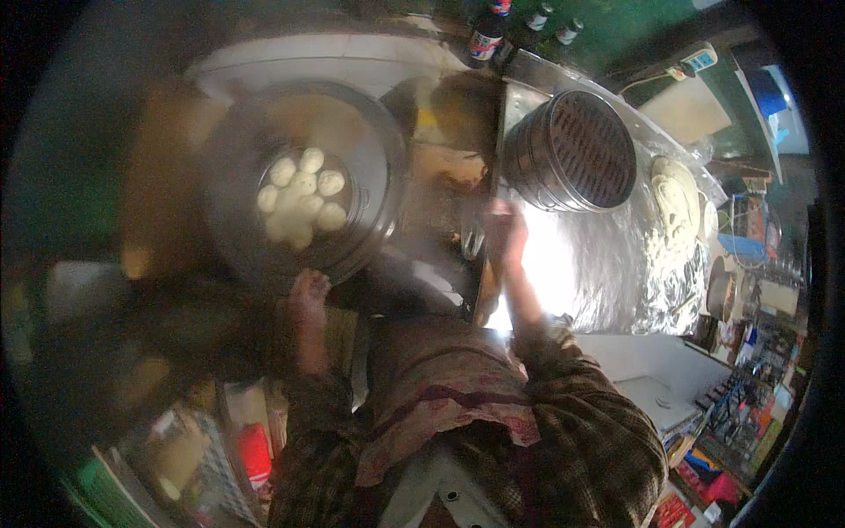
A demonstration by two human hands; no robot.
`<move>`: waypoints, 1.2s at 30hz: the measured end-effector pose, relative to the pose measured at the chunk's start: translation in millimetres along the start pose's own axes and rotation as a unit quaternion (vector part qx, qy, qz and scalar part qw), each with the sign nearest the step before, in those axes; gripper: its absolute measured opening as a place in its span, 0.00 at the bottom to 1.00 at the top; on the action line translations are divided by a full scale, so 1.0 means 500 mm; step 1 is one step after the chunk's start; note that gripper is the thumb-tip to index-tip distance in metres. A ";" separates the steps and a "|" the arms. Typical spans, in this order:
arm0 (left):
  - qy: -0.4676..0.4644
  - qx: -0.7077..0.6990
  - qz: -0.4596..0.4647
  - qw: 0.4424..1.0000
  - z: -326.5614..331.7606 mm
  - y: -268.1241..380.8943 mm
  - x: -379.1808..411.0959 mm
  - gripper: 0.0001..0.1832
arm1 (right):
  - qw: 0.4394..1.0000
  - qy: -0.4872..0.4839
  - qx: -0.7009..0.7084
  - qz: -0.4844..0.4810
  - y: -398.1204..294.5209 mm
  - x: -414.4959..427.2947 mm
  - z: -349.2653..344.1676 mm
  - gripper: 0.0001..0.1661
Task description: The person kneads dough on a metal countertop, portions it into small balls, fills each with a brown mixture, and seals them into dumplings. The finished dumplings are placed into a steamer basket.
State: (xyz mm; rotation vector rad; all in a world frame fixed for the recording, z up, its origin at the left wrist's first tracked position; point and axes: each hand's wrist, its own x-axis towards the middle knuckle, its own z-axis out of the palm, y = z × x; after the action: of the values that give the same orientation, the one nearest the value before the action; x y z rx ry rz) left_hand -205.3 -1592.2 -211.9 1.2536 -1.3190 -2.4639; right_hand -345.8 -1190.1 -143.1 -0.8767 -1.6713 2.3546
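Observation:
Steam blurs the left half of the head view. Pale round buns [331,183] lie in a round metal steamer [360,195] set within a large wok or pan [389,158]. My left hand [309,290] is at the near rim of that pan; whether it grips anything is unclear. My right hand [503,214] is over the left edge of the metal-topped table, blurred, and what it holds cannot be told. Just beyond it on the table stand stacked metal steamer tiers [541,155] with a perforated floor. Flattened pale dough [675,191] lies at the table's far right.
The shiny metal table [604,264] extends to my right. Dark bottles [487,39] and small jars [569,32] stand at the back. A power strip [698,61] and a pale board [690,109] are behind the table. A red item [254,452] lies low on the left.

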 end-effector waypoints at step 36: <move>0.297 0.358 0.046 0.884 -0.464 -0.798 -0.730 0.18 | 0.541 -0.356 -0.715 -0.263 0.055 -0.205 0.423 0.36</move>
State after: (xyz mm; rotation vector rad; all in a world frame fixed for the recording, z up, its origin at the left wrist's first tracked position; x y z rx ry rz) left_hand 312.1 -1343.6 -341.6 1.8070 -2.0529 -1.3172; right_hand -365.2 -1418.1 -81.9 0.7817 -3.3627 0.3975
